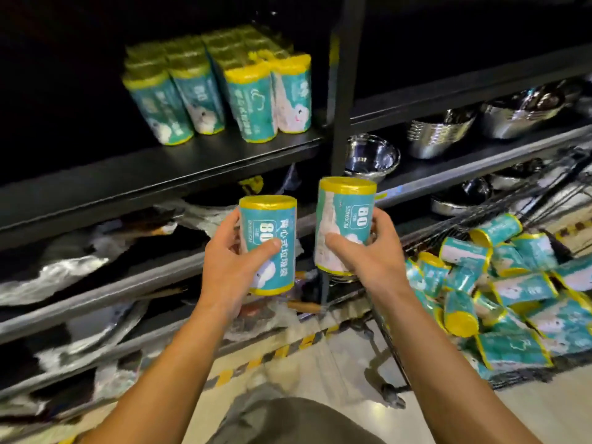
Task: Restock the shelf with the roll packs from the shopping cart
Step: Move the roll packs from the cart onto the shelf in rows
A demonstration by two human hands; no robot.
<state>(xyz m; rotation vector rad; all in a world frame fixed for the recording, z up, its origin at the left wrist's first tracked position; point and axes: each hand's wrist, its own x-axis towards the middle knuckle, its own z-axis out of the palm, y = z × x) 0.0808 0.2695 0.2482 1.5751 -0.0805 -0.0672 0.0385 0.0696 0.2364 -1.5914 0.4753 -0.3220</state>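
Observation:
My left hand grips a teal roll pack with yellow ends, held upright. My right hand grips a second roll pack, also upright, a little higher. Both packs hang in front of the shelving, below the black shelf. On that shelf, at upper centre, stand several matching roll packs in rows. At the right, the wire shopping cart holds a heap of several more roll packs.
A black upright post splits the shelving. Stacked steel bowls sit on the right-hand shelves. Lower shelves on the left hold shiny wrapped goods. Yellow-black floor tape runs below the shelves.

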